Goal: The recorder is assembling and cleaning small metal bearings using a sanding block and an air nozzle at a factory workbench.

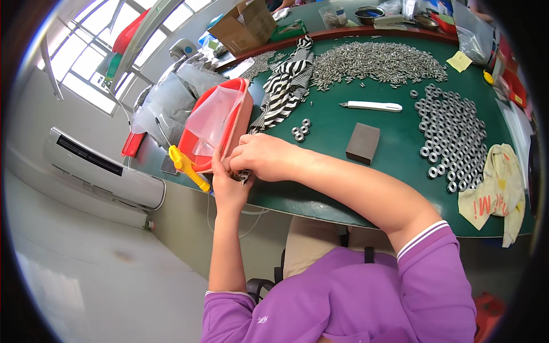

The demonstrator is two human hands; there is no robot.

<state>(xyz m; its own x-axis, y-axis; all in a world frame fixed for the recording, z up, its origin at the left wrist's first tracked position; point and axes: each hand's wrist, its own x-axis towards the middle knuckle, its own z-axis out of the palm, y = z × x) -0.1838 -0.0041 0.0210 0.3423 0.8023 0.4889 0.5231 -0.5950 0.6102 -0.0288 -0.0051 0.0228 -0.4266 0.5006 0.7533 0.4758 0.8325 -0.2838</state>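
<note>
Workbench: green top (400, 148), a heap of small metal pins (377, 63) toward its far side.
Left hand (230, 191): closed around small metal pieces (244, 176), mostly hidden by fingers.
Right hand (263, 157): fingers bent in against the left; whether they pinch anything, I cannot tell.
Metal pieces: at the bench's near edge, just beside the red tray (245, 108).
Left of the hands: yellow air gun (184, 164).
To their right: loose rings (300, 132), then a grey-brown block (363, 143) and white knife (374, 106).
</note>
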